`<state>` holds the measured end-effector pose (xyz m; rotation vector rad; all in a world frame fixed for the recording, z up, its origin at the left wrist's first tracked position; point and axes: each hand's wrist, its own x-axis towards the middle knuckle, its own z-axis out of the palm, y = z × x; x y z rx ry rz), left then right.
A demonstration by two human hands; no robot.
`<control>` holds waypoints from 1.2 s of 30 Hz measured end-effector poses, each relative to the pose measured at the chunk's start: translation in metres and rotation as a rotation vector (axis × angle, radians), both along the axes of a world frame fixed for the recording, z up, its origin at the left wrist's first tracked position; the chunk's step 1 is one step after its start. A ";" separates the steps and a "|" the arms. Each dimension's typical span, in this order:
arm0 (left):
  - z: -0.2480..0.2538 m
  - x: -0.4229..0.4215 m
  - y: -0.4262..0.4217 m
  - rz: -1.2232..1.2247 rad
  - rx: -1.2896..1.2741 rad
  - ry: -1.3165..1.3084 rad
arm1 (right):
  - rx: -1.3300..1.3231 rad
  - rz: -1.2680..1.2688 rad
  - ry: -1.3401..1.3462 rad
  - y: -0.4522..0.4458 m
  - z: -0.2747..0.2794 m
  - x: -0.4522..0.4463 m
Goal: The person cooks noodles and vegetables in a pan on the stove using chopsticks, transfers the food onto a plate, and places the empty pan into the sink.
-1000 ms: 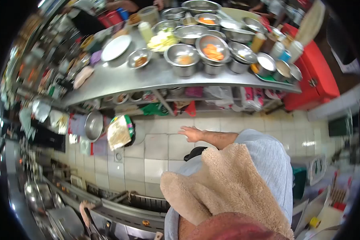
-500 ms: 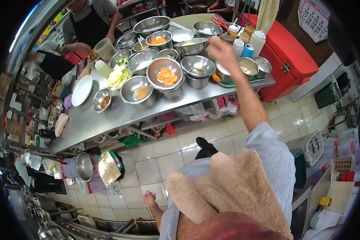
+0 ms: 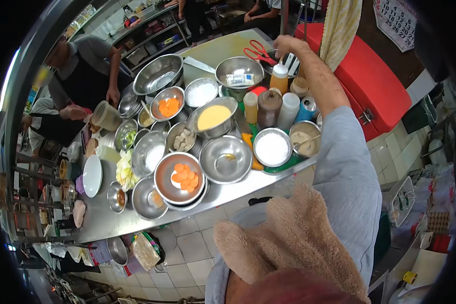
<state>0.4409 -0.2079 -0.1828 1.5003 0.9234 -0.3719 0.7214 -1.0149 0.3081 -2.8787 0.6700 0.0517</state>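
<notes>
Whether the right hand is grasping anything I cannot tell: its fingers bend down at the table's far side, and what lies under them is too small and partly hidden. The left hand is out of view, so its grip cannot be told either. Largest of the things about is the table, crowded with bowls and bottles. Beside the reaching arm stands the red box, with the cloth hanging near the wrist; a reach kept slightly high would, I judge, avoid snagging it. The bowl with a packet inside sits to the left of the hand, near enough that a wide sweep could knock its rim. Below the wrist stand the orange bottle and other upright bottles, and the blue can is near the forearm; tall, narrow things like these would tip easily, so lifting straight up before drawing back seems safest. Smallest, and nearest the hand on its left, are the scissors, lying beyond the bowl with their red handles away from the fingers; the blade side deserves care, and any hold would be better taken at the handles.
</notes>
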 end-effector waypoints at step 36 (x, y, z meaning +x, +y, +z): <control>0.434 0.032 -0.147 -0.071 0.970 -0.933 | 0.202 2.226 -0.068 0.495 0.110 -0.056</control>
